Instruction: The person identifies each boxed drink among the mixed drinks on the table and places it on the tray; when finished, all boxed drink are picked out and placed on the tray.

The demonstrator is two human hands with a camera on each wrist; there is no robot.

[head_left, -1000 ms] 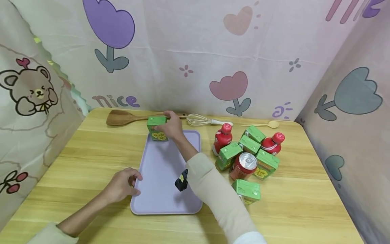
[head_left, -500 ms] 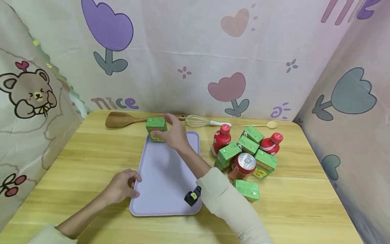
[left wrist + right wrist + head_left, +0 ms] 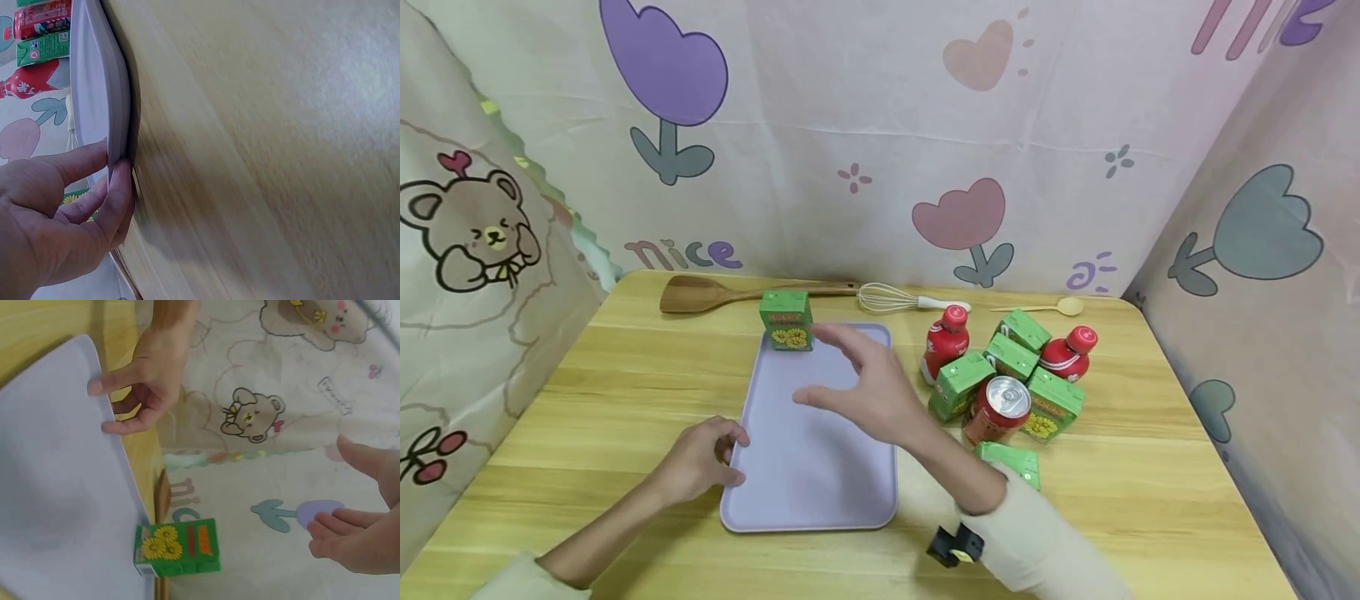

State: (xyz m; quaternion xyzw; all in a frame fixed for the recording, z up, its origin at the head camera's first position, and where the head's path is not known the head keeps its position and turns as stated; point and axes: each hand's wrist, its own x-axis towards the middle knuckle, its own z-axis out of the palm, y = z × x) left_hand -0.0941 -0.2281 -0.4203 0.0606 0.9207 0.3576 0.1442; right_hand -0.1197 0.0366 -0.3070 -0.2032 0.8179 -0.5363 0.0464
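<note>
A green drink carton (image 3: 787, 322) with yellow flowers stands upright in the far left corner of the lilac tray (image 3: 808, 492). My left hand (image 3: 700, 458) grips the tray's left rim; in the left wrist view its thumb and fingers (image 3: 119, 200) pinch the edge. Above the tray, my right hand (image 3: 872, 387) is apart from the carton, with thumb and fingers spread and nothing between them. In the right wrist view the carton (image 3: 178, 547) is seen well clear of the right hand (image 3: 362, 512).
Right of the tray cluster several green cartons (image 3: 1011, 357), a red can (image 3: 997, 408) and two red bottles (image 3: 946, 343). Another carton (image 3: 1011, 462) is partly hidden by the right forearm. Along the back edge lie a wooden spatula (image 3: 696, 295), a whisk (image 3: 891, 297) and a small spoon (image 3: 1067, 307).
My right hand has let go of the green carton and moved back toward me and to the right. The carton stays in the tray's corner. My left hand keeps its place.
</note>
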